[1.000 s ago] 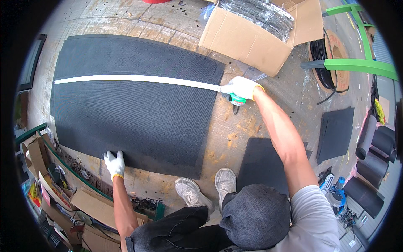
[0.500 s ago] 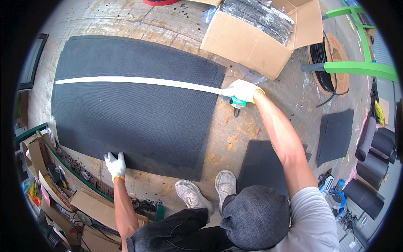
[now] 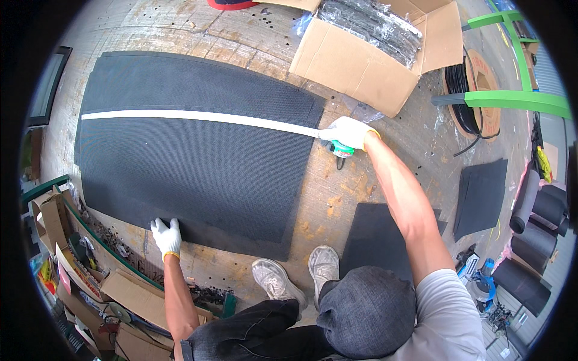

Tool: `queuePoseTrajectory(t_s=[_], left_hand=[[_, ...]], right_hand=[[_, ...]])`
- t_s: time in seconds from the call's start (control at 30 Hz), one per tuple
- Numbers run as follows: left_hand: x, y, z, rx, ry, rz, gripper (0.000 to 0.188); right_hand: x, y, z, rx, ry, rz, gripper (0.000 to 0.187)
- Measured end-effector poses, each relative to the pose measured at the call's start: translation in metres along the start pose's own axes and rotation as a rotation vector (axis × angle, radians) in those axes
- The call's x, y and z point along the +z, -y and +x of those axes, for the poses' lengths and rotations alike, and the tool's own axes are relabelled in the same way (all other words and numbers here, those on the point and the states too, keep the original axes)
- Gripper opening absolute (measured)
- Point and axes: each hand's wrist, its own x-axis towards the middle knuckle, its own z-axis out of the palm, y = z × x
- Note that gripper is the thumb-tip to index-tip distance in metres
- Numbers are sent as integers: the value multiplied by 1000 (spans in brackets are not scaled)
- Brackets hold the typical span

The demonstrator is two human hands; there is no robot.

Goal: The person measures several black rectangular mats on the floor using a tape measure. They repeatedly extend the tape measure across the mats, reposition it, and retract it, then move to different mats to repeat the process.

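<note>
Knees and two pale shoes point(image 3: 295, 278) sit at the near edge of the big black rubber mat point(image 3: 192, 162), which lies flat on the stained concrete floor point(image 3: 337, 204). On the mat's near edge the left hand point(image 3: 166, 236), in a white glove, presses flat with fingers spread, holding nothing. Beside the mat's right end, the right hand point(image 3: 348, 132), also gloved in white, is closed around a green-and-white tape measure case point(image 3: 342, 149) held just off the mat's corner. From that case the white tape blade point(image 3: 198, 117) runs across the mat's length to its far left end, lying straight on the surface. Right of the mat, a smaller black mat piece point(image 3: 376, 231) lies by the shoes, and another dark sheet point(image 3: 481, 195) lies farther right. Beyond the mat's right end stands an open cardboard box point(image 3: 355, 63) holding wrapped black parts, with a spool of black cable point(image 3: 463, 99) past it.
</note>
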Motion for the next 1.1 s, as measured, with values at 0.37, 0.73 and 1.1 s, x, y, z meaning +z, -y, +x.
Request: queuePoseTrajectory(t_s=[0.37,0.73,1.1], left_hand=[[0,0,-1,-10,3,-5,78],[-1,-1,-1,-16,13,-2,77],[0,-1,0,-30,25,12,77]], right_hand=[[1,-5,3,-32,-24,-19,45],[1,-2,1,-38,-37,-14,42],[3,-3,6,-38,-55,-30,41]])
